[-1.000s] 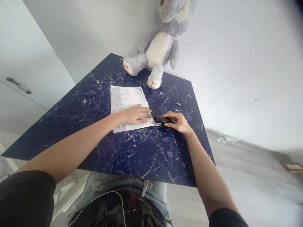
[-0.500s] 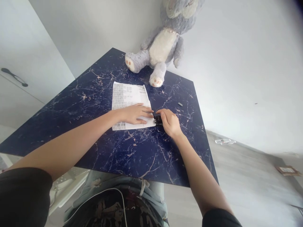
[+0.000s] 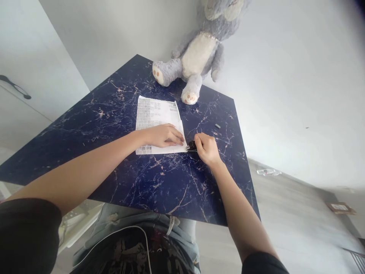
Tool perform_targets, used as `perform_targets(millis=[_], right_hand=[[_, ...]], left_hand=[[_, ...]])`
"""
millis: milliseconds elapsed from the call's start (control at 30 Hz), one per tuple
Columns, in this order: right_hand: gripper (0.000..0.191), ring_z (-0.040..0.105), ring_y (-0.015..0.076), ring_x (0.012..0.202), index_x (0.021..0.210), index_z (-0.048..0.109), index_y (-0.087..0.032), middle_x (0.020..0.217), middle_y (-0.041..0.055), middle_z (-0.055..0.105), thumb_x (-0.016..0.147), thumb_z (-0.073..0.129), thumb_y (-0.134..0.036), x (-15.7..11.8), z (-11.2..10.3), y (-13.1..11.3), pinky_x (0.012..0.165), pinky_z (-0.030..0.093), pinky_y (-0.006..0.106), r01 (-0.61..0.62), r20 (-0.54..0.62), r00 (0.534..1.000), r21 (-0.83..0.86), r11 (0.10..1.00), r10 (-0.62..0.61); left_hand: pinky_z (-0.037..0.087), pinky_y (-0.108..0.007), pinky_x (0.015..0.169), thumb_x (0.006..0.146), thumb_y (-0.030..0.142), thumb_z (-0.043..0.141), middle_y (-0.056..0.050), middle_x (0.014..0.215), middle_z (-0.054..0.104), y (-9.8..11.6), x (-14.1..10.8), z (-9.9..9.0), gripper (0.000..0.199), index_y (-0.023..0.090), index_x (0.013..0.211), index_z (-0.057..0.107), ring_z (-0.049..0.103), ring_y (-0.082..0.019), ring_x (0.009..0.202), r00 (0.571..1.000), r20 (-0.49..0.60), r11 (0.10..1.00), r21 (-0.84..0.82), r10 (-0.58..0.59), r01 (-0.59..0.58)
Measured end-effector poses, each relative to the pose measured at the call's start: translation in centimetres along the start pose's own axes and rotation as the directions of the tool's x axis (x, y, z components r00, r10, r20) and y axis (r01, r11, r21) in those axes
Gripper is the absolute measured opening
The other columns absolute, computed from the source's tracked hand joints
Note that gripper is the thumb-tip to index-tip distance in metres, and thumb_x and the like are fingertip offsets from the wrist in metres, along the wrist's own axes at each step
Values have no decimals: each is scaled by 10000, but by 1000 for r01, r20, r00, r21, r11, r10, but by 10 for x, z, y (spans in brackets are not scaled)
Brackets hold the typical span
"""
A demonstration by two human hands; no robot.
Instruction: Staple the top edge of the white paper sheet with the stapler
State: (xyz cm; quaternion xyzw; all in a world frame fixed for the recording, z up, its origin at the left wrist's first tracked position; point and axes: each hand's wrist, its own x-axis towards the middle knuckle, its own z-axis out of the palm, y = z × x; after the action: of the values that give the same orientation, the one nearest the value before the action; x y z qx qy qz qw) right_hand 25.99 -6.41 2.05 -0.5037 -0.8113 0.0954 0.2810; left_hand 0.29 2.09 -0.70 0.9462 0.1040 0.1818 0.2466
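Note:
My left hand point(image 3: 167, 135) lies on the printed papers point(image 3: 159, 110), fingers stretched out toward their right edge. Its palm is turned down. To the right of the sheets, my right hand point(image 3: 207, 147) is wrapped round a black stapler point(image 3: 191, 146). Only the stapler's front end shows; the fist hides the rest. That front end meets the papers at their lower right corner. A small grey strip, perhaps staples point(image 3: 217, 126), rests on the tabletop beyond my right hand.
The dark blue marbled table point(image 3: 159, 182) reaches close to my lap. A large grey plush toy point(image 3: 196, 57) sits at its back edge against the wall. A white cabinet with a dark handle point(image 3: 15, 87) stands at the left. A white cable point(image 3: 137, 228) runs across my lap.
My right hand's fingers have closed more tightly round the stapler. The left hand's fingers have drawn slightly together and back from the papers' right edge. The view has shifted a little.

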Motion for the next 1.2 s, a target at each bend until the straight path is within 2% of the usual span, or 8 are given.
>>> perform_targets(millis=[267,733,967,1200], right_hand=[[395,465,184,618,682,388,-241,646,23,530,1074,380,-288,0,-2,-1,663,322,353,-2,3,1000,-54,999,2],[384,433,172,597,678,358,-235,625,2,484,1062,372,-231,-1,-5,3,703,298,365,41,25,999,-83,996,-39],[411,438,180,588,662,379,-237,609,7,492,1072,372,-258,0,-2,6,709,309,367,5,-11,1000,-109,994,-6],[461,500,190,611,690,458,-234,643,30,569,1112,319,-358,0,9,-4,726,326,368,-8,-59,998,-120,993,1]], left_hand=[[356,-449,1229,1061,315,497,5,1397,717,-2,0,0,380,424,1327,745,642,-210,1321,1000,6,1000,-13,9,-9],[386,-479,1211,1032,300,545,-4,1339,748,-2,-1,-1,351,414,1263,783,665,-233,1296,1000,-11,995,-101,23,-24],[391,-470,1202,1030,354,571,-9,1307,764,1,0,-3,316,426,1242,793,684,-231,1262,1000,-27,990,-139,3,-7],[413,-456,1175,1044,357,553,-21,1346,745,0,2,2,324,387,1270,783,683,-229,1245,999,-32,997,-77,22,-25]])
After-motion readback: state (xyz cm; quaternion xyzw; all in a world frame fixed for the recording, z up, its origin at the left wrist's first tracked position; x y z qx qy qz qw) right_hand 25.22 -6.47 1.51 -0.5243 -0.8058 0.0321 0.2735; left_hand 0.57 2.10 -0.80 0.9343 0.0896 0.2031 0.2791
